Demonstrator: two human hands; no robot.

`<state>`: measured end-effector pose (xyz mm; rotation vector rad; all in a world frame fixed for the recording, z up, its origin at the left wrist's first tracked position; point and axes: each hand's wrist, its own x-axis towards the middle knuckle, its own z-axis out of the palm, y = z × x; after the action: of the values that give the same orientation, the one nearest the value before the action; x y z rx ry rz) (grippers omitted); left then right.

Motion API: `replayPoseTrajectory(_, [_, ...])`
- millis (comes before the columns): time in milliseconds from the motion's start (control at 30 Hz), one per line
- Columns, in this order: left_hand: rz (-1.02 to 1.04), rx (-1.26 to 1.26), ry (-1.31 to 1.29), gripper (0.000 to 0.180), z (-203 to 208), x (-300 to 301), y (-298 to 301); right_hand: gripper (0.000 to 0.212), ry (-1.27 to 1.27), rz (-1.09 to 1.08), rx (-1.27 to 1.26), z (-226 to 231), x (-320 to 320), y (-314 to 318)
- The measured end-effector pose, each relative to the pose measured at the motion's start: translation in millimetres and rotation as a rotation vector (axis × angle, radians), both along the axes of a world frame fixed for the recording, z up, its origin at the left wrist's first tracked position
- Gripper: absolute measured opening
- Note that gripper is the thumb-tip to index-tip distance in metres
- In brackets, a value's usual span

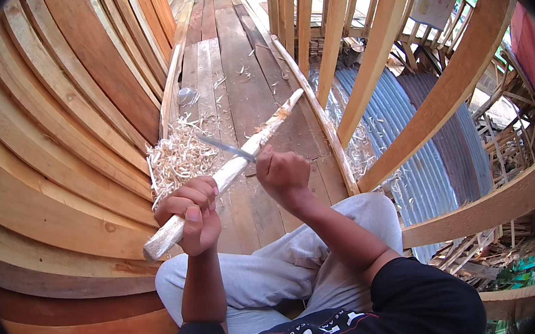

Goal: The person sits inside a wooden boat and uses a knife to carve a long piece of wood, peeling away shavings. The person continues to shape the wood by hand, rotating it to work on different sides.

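A pale, whittled wooden stick (pixel 235 168) slants across in front of me, its thick end low at the left and its narrower end up to the right. My left hand (pixel 193 212) is wrapped round it near the thick end. In my closed right hand (pixel 284 173) is a knife, its handle hidden by the fingers. The knife's grey blade (pixel 226 148) points up and left and crosses the stick about midway. Partly peeled brownish patches show on the stick's upper part.
A heap of curled wood shavings (pixel 181 155) lies at the left against the plank wall (pixel 63 143). A small round clear object (pixel 186 96) sits beyond it. Plank flooring (pixel 229 53) runs ahead. Slatted railing (pixel 378 44) bounds the right, with corrugated metal sheets (pixel 394 134) below.
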<state>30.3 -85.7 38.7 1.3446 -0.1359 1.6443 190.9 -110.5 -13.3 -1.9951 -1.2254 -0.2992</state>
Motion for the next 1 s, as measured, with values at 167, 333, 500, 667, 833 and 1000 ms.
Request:
replayPoseTrajectory(167, [0.017, -0.019, 0.012, 0.019, 3, 7, -2, 0.049, 0.076, -0.116, 0.031, -18, 23, 19])
replayPoseTrajectory(333, [-0.021, 0.007, 0.053, 0.019, 1, 0, -4, 0.058, 0.157, -0.185, -0.209, -23, 46, 26])
replayPoseTrajectory(500, [-0.051, 0.126, 0.105, 0.025, 12, 18, -14, 0.065, 0.291, -0.35, -0.296, -67, 140, 36])
replayPoseTrajectory(667, [-0.032, 0.095, 0.094, 0.021, 4, 6, -4, 0.057, 0.2, -0.074, -0.265, -4, 47, 15])
replayPoseTrajectory(833, [-0.013, -0.054, 0.044, 0.019, -3, 6, 4, 0.052, 0.128, -0.114, -0.079, -30, 49, 22])
replayPoseTrajectory(1000, [-0.044, -0.063, 0.034, 0.018, -4, -3, 10, 0.051, 0.05, 0.022, -0.084, -18, 19, 19])
